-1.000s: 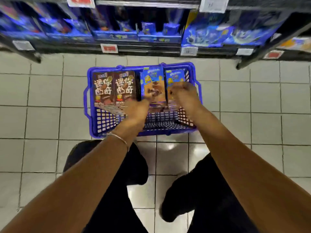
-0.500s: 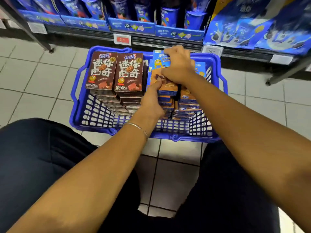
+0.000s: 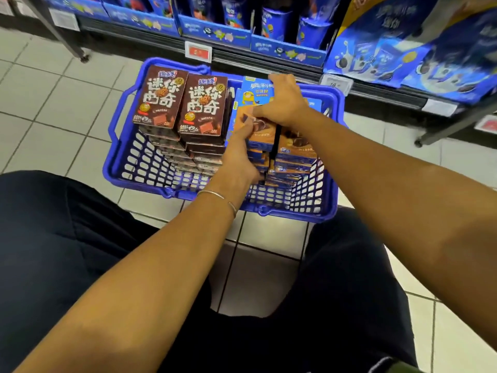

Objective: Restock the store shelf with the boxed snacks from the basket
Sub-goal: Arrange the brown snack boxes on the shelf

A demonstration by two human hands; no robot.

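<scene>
The restocking looked barely begun, judging by the load: the blue basket [image 3: 282, 211] sat on the tiled floor [image 3: 53, 103] just in front of the lowest shelf [image 3: 269, 59], and it was full to the rim. Two stacks of brown boxes [image 3: 183, 103] filled its left half, and two stacks of blue-and-orange boxes [image 3: 295, 149] filled its right half. No box was on its way to the shelf, which already carried blue packs in trays, so nearly all the carrying appeared to be left. Both hands were down in the basket, close together on the stack of blue-and-orange boxes beside the brown ones. The left hand [image 3: 236, 160], a thin bracelet [image 3: 217, 196] on its wrist, gripped the near end of the top box [image 3: 262, 135] with its fingers curled up against it. The right hand [image 3: 285, 103] lay over the far end of that box, fingers bent down across its face. Whether the grip took in one box or several beneath it could not be told. The box was not yet lifted clear of its stack.
</scene>
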